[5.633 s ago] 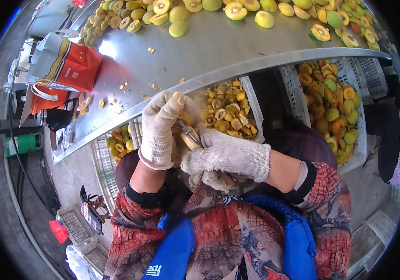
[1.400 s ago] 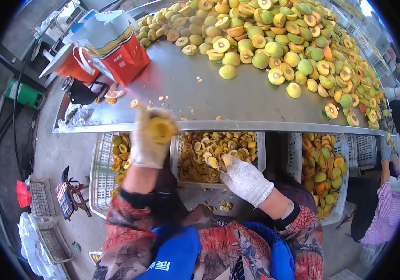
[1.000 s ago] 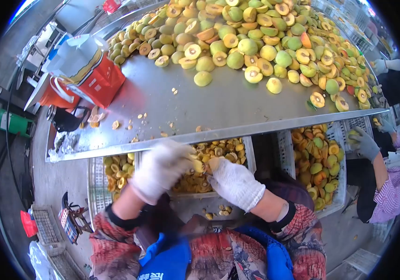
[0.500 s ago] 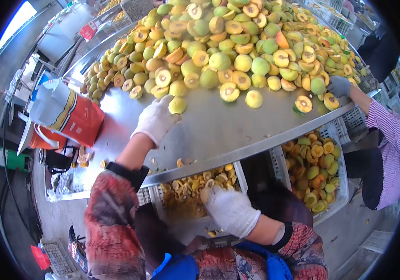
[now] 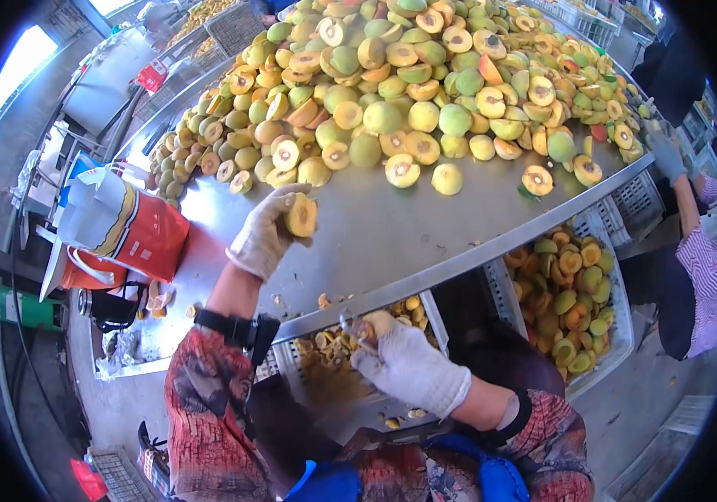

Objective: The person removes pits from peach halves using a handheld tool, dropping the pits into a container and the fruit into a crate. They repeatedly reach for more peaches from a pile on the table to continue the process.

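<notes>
My left hand (image 5: 264, 234), in a white knit glove, is closed around a halved peach (image 5: 300, 216) and holds it over the metal table (image 5: 358, 226), its cut face turned right. My right hand (image 5: 415, 371), gloved too, is closed on a small tool (image 5: 365, 331) with a shiny metal tip, just below the table's front edge. Most of the tool is hidden in the fingers. Beneath that hand is a crate of pits and scraps (image 5: 325, 345). A big heap of halved yellow-green peaches (image 5: 383, 117) covers the far side of the table.
A white crate of peach halves (image 5: 572, 305) stands below the table edge at right. A red bag (image 5: 151, 238) sits on the table's left end. Another person's gloved hand (image 5: 666, 155) is at the table's right corner. Loose scraps (image 5: 325, 301) lie near the front edge.
My left hand has picked up a peach half from the heap's edge and drawn slightly back. My right hand has turned, showing the tool's tip. The other person's hand has moved right, away from the fruit.
</notes>
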The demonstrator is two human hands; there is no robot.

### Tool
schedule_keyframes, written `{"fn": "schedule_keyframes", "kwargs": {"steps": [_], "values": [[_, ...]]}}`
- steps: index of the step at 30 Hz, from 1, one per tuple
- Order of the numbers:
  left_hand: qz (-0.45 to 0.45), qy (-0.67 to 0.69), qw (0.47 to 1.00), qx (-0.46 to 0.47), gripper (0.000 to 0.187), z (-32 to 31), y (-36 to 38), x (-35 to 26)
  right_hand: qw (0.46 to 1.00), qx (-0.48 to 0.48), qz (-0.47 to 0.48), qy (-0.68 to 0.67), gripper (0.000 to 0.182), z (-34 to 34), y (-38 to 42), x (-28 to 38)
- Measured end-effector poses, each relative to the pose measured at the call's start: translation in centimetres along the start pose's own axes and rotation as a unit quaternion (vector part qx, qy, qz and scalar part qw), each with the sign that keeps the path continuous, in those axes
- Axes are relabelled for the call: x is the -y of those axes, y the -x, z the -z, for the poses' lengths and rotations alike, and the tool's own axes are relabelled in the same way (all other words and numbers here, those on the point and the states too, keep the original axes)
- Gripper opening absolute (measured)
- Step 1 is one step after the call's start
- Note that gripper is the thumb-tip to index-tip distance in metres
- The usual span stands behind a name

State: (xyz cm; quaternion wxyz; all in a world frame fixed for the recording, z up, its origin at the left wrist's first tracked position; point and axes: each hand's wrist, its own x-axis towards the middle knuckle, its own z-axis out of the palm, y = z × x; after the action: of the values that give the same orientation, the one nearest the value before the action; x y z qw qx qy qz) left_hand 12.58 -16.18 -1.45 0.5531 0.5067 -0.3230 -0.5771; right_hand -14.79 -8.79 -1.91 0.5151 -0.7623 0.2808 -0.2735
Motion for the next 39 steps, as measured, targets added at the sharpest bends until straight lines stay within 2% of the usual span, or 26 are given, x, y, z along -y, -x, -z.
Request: {"fn": "schedule_keyframes", "kwargs": {"steps": [1,2,4,6,7,10,11,14,18,21,27,30,33,36,39], "values": [[0.005,0.039,0.999,0.004,0.047,-0.9,1.9,-0.3,0.999,0.031,-0.02,-0.01,0.027,0.2,-0.2,0.6],[0.011,0.078,0.997,0.008,0.05,-2.0,3.7,-0.4,0.996,0.052,-0.072,-0.012,0.027,0.4,-0.4,1.1],[0.012,0.141,0.99,0.005,0.054,-3.3,6.7,0.5,0.999,0.014,-0.039,-0.03,0.036,-0.2,-0.5,1.5],[0.004,0.187,0.982,-0.011,0.057,-4.2,9.4,1.9,1.0,-0.01,0.022,0.014,0.035,-1.3,-0.7,0.5],[-0.013,0.172,0.985,-0.022,0.055,-4.8,10.5,2.4,0.998,-0.021,0.053,0.036,0.034,-1.8,-0.7,0.3],[-0.036,0.202,0.975,-0.084,0.054,-6.9,13.0,3.5,0.996,-0.011,0.042,0.077,0.032,-2.3,-0.6,1.0],[-0.04,0.182,0.979,-0.08,0.05,-7.2,13.8,3.7,0.994,0.006,0.034,0.105,0.033,-2.6,-0.5,0.8],[-0.07,0.184,0.975,-0.102,0.043,-8.1,15.0,4.5,0.982,-0.031,0.122,0.141,0.035,-4.0,0.0,-0.6],[-0.107,0.184,0.971,-0.113,0.038,-8.7,15.7,5.1,0.984,0.011,0.104,0.142,0.042,-4.2,0.5,-0.3],[-0.096,0.174,0.971,-0.131,0.037,-9.0,16.2,5.3,0.989,0.025,0.096,0.107,0.036,-4.4,0.9,-0.2],[-0.07,0.118,0.984,-0.117,0.033,-9.4,17.1,5.0,0.988,0.06,0.094,0.104,0.032,-4.2,2.6,-0.3],[-0.056,0.033,0.992,-0.106,0.037,-9.5,17.5,4.9,0.992,0.07,0.076,0.072,0.029,-4.1,3.4,-0.4],[-0.026,-0.054,0.996,-0.067,0.038,-9.0,17.5,4.4,0.996,0.075,0.033,-0.031,0.025,-4.7,3.8,-0.7],[0.008,-0.127,0.991,-0.036,0.041,-8.6,17.2,3.4,0.996,0.077,0.035,0.023,0.023,-4.2,3.6,-0.1],[-0.152,-0.014,0.986,-0.068,0.036,-10.9,16.9,3.1,0.998,0.057,-0.018,-0.029,0.035,-3.0,2.8,1.4]]}}
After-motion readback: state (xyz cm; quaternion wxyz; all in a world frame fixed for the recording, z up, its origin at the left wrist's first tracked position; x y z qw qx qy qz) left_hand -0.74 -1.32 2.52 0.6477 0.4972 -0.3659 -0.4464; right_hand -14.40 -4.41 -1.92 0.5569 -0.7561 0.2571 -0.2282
